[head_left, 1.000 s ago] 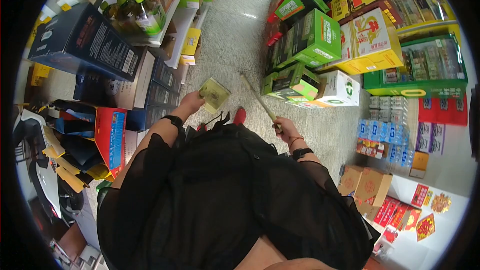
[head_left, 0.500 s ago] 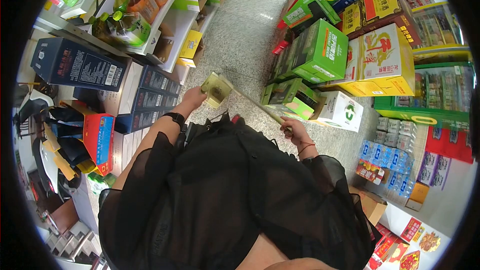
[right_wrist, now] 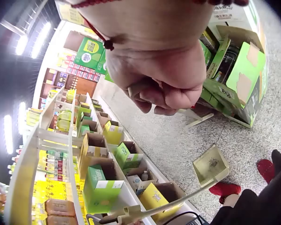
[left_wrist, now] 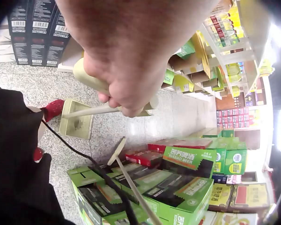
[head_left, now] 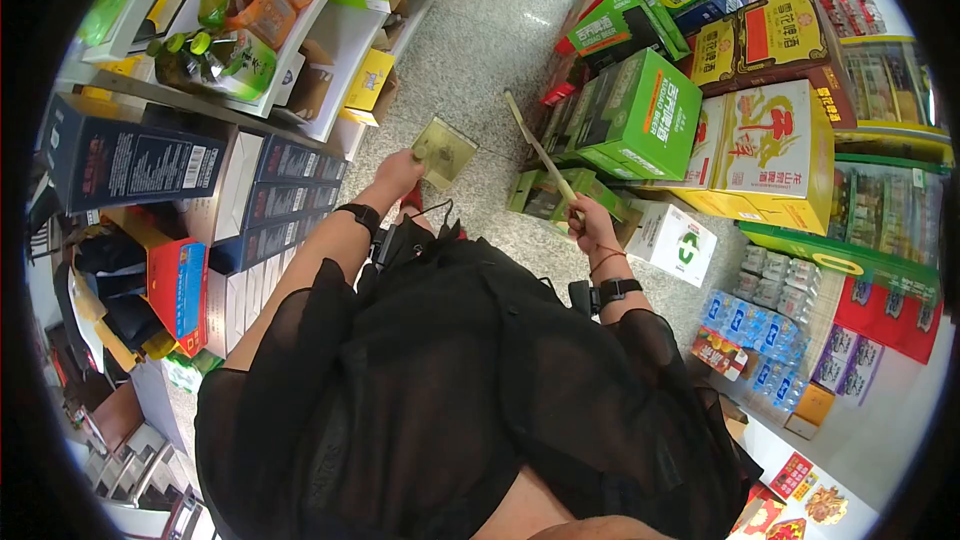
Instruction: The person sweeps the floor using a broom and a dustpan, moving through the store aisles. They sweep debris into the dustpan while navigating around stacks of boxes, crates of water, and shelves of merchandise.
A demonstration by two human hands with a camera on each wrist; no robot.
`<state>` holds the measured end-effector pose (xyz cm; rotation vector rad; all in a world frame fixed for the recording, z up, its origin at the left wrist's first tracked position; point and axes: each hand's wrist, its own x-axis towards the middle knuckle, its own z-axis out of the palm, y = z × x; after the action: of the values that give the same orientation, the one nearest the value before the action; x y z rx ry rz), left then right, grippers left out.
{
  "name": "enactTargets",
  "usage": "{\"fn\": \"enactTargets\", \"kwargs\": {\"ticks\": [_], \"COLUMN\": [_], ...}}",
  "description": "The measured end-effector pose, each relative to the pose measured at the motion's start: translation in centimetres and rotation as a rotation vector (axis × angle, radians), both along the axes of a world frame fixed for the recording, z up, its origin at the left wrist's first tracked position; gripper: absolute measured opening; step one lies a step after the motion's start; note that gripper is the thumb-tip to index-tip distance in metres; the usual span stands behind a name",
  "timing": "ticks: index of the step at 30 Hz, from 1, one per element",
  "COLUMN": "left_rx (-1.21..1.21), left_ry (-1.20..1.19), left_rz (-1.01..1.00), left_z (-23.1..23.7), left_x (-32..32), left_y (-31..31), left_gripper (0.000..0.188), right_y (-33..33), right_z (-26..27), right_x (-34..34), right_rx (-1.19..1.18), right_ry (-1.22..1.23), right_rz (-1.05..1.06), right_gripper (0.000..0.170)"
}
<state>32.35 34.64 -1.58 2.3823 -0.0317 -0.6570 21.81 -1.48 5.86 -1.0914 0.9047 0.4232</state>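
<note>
In the head view my left hand [head_left: 400, 172] grips the handle of a pale yellow-green dustpan [head_left: 447, 150]. The left wrist view shows the fingers curled round the thick grip, with the long handle [left_wrist: 93, 111] running down to the pan near the floor. A dark patch of debris [right_wrist: 213, 162] lies in the pan in the right wrist view. My right hand [head_left: 594, 225] holds a broom [head_left: 545, 155] by its pale stick, fingers wrapped round it. The broom head [left_wrist: 117, 151] is apart from the dustpan, close to the stacked green beer boxes.
Green beer cartons [head_left: 645, 115] and a yellow-white carton [head_left: 780, 150] are stacked along the right of the aisle. Shelves with bottles [head_left: 225, 60] and dark boxes [head_left: 140, 160] line the left. Speckled floor [head_left: 480, 30] runs between them. Red shoes [right_wrist: 225, 189] are beside the dustpan.
The broom first swung left to the dustpan, then moved away forward and right toward the cartons. The dustpan has shifted slightly. Both hands kept their hold.
</note>
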Motion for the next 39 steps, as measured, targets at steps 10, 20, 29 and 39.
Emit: {"fn": "enactTargets", "kwargs": {"ticks": [10,20,29,39], "left_rx": [0.047,0.082,0.05,0.098], "left_ry": [0.036,0.012,0.012,0.047], "left_rz": [-0.138,-0.195,-0.106,0.121], "left_z": [0.9,0.8,1.3,2.1], "left_x": [10.4,20.4,26.4,30.5], "left_y": [-2.4,0.2,2.2,0.8], "left_gripper": [0.034,0.034,0.037,0.035], "right_y": [3.7,5.1,3.3,-2.0], "right_z": [1.9,3.8,3.3,-1.3], "right_x": [7.2,14.7,20.5,33.0], "right_rx": [-0.073,0.02,0.015,-0.034], "right_ry": [0.139,0.102,0.042,0.072], "right_rz": [0.148,0.113,-0.024,-0.162], "right_gripper": [0.049,0.056,0.055,0.036]}}
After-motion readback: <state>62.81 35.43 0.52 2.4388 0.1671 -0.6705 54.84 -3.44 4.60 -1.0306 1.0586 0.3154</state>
